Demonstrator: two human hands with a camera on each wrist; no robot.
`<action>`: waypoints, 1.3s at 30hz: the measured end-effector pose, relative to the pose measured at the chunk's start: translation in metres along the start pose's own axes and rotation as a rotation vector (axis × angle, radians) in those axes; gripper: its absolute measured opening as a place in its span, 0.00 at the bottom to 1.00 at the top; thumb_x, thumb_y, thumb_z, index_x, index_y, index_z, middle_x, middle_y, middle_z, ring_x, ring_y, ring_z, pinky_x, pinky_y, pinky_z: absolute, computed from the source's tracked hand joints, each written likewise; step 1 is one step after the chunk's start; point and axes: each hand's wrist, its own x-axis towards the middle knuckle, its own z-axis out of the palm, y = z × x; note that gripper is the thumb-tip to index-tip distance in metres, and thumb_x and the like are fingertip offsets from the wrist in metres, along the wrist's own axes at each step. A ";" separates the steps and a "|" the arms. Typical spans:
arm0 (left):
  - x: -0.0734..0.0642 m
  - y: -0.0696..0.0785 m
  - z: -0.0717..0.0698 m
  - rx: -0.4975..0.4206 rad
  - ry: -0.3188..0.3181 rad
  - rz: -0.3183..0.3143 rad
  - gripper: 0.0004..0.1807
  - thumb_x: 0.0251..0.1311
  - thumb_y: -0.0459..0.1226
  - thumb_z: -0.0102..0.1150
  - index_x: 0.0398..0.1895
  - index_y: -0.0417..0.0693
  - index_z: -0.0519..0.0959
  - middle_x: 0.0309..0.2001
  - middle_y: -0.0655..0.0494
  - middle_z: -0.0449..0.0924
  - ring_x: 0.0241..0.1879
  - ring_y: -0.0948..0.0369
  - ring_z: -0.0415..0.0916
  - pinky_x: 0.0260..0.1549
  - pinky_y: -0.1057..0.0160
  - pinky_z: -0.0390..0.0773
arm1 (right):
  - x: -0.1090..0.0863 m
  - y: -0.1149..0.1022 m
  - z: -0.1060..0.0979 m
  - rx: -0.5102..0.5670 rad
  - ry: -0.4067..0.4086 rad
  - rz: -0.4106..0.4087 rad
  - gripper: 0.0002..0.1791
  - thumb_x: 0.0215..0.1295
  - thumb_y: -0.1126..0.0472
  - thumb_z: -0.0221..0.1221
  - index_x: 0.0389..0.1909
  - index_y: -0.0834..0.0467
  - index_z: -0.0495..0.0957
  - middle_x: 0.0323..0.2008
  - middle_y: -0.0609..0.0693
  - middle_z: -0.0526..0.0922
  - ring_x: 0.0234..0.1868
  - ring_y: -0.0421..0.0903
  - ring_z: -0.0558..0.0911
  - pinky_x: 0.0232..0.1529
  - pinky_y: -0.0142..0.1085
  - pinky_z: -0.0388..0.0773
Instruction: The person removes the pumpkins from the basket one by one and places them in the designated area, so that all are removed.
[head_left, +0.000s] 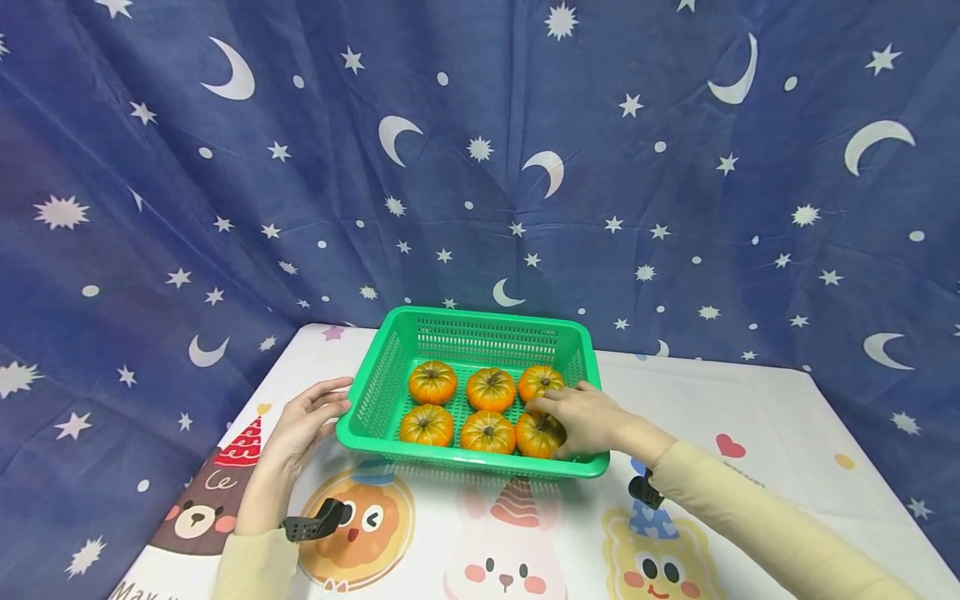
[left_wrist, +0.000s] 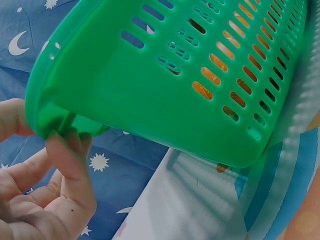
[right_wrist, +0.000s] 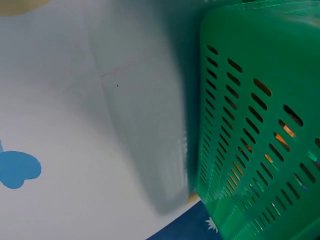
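Note:
A green plastic basket [head_left: 480, 459] with slotted sides stands on the table, holding several small orange pumpkins in two rows. My left hand [head_left: 303, 421] is at the basket's left end. In the left wrist view, bent fingers [left_wrist: 70, 167] of that hand pinch the rim from below, with another fingertip at its outer side. Over the right end reaches my right hand [head_left: 588, 419], its fingers curled down round the front right pumpkin [head_left: 536, 437]. Right behind that lies the back right pumpkin [head_left: 538, 381], close to the fingers. The right wrist view shows only the basket's outer wall [right_wrist: 260, 125], not the hand.
A white tablecloth [head_left: 750, 400] with cartoon animals covers the table. Behind and to the left hangs a blue curtain [head_left: 480, 233] with moons and stars, close to the basket's back. Black straps [head_left: 315, 523] sit on both wrists.

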 end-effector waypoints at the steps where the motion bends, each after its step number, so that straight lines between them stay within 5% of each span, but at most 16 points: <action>1: 0.000 0.000 0.000 0.001 0.001 0.000 0.23 0.61 0.32 0.58 0.60 0.43 0.72 0.37 0.68 0.78 0.38 0.72 0.77 0.38 0.71 0.78 | 0.000 -0.001 0.001 -0.008 0.002 -0.003 0.39 0.40 0.46 0.74 0.58 0.50 0.74 0.50 0.47 0.82 0.52 0.46 0.80 0.44 0.42 0.67; 13: -0.001 -0.002 0.000 -0.009 0.005 -0.008 0.21 0.61 0.32 0.59 0.58 0.47 0.74 0.37 0.68 0.78 0.38 0.72 0.77 0.39 0.71 0.78 | 0.002 -0.005 0.007 -0.085 -0.017 0.061 0.42 0.40 0.38 0.71 0.59 0.46 0.73 0.54 0.51 0.82 0.53 0.45 0.80 0.40 0.39 0.61; 30: 0.000 -0.002 -0.001 0.004 0.005 -0.001 0.21 0.62 0.32 0.58 0.59 0.45 0.73 0.36 0.68 0.78 0.38 0.72 0.77 0.38 0.71 0.78 | 0.002 -0.009 0.005 -0.098 -0.025 0.080 0.40 0.41 0.39 0.71 0.58 0.47 0.74 0.48 0.47 0.84 0.47 0.43 0.81 0.38 0.39 0.60; 39: 0.000 -0.001 0.001 -0.030 0.002 0.007 0.18 0.62 0.31 0.58 0.56 0.48 0.75 0.35 0.68 0.78 0.37 0.72 0.77 0.36 0.72 0.78 | -0.001 -0.008 0.002 -0.079 0.009 0.075 0.40 0.39 0.42 0.73 0.58 0.49 0.74 0.53 0.52 0.82 0.51 0.47 0.81 0.39 0.39 0.63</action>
